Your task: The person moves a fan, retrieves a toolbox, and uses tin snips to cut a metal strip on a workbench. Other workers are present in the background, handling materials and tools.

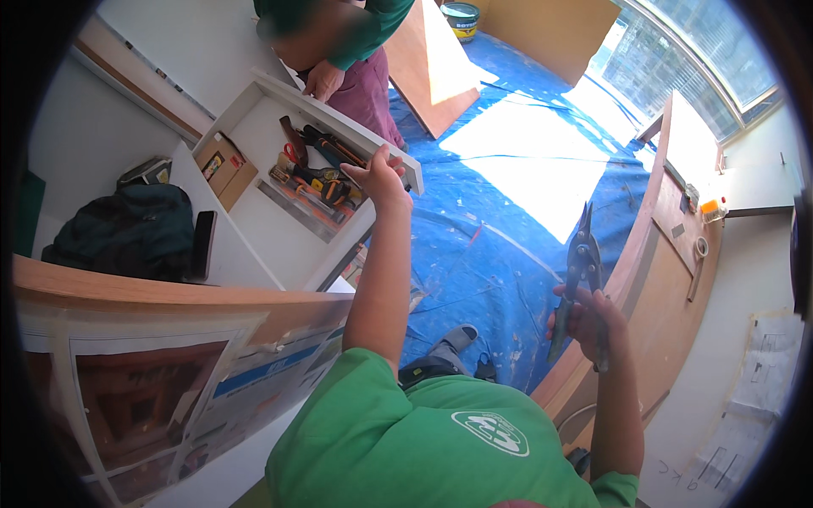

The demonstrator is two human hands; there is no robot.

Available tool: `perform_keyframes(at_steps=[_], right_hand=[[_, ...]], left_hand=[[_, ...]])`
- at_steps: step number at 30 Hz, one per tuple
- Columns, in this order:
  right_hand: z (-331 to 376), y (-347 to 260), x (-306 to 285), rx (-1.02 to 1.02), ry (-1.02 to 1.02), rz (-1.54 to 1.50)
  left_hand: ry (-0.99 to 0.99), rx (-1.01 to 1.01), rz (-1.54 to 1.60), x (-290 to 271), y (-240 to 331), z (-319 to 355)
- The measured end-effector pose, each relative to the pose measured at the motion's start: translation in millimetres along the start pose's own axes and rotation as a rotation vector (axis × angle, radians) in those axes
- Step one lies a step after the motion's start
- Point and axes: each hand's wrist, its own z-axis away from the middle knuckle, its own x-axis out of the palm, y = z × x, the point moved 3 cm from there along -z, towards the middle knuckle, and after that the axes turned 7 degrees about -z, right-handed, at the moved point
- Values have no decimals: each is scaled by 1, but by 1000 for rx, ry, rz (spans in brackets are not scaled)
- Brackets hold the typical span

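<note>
My left hand is on the top edge of a white drawer's front panel, its thumb on the inner side and its fingers over the edge. The pulled-out drawer contains hand tools, among them a tape measure, red-handled scissors and several orange-and-black handled tools. A cardboard box sits in its left part. Over on the right, my right hand grips tin snips by the handles, jaws pointing up and nearly together. A co-worker's hand rests at the far end of the drawer front.
A dark bag and a phone lie on the counter at left. Blue sheeting covers the floor. A wooden panel and a bucket stand beyond. Along the right runs a long wooden bench with a tape roll.
</note>
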Motion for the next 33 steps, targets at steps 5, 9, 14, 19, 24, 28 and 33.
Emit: perform_keyframes(at_steps=[5, 9, 14, 19, 24, 28, 33], right_hand=[[3, -1, -6, -12, 54, -2], [3, -2, -13, -4, 26, -29], [3, 0, -22, -2, 30, -42], [3, 6, -26, 11, 40, -70], [5, 10, -27, 5, 82, -71], [8, 11, -30, 7, 92, -84], [10, 4, -40, 14, 110, -102]], left_hand=[[-227, -12, 7, 14, -44, 21], [-508, -101, -60, 22, -101, 71], [-831, -238, -130, 24, -152, 152], [-1057, -359, -297, 23, -168, 211], [-1160, -266, -422, 19, -165, 232], [-1165, -263, -410, 17, -163, 234], [-1143, -261, -394, 25, -167, 235]])
